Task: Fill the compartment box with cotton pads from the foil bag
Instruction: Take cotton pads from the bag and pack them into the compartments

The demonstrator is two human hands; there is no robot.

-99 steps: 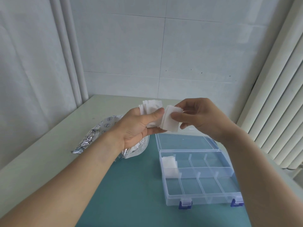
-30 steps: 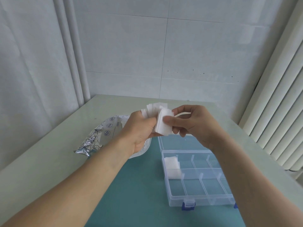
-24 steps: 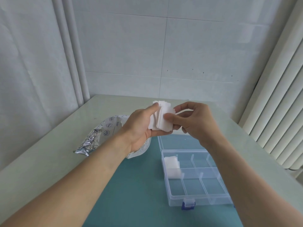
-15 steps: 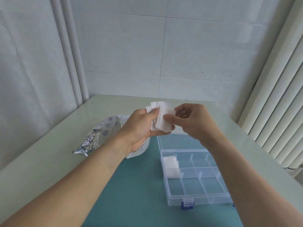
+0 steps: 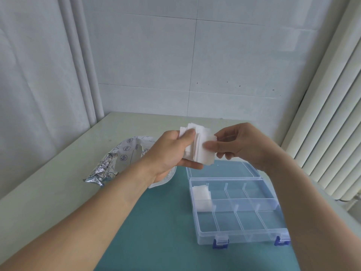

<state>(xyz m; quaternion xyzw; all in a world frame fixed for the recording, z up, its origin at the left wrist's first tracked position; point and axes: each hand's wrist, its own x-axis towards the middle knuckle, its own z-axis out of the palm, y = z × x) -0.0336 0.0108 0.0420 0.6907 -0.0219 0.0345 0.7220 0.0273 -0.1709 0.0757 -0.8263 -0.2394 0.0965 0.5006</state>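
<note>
Gripping stack of cotton pads (image 5: 192, 147) in my left hand (image 5: 169, 153); right hand (image 5: 240, 145) pinches front pad above compartment box (image 5: 238, 214).

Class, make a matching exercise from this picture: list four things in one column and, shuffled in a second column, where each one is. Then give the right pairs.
Things
1. stack of cotton pads
2. foil bag
3. box lid
4. latches

Places
A. lying open flat on the mat, behind the compartments
B. held above the table in the left hand, front pad pinched by the right hand
C. on the near edge of the compartment box
D. lying on the table, behind the left hand

Pairs: 1-B, 2-D, 3-A, 4-C
</note>
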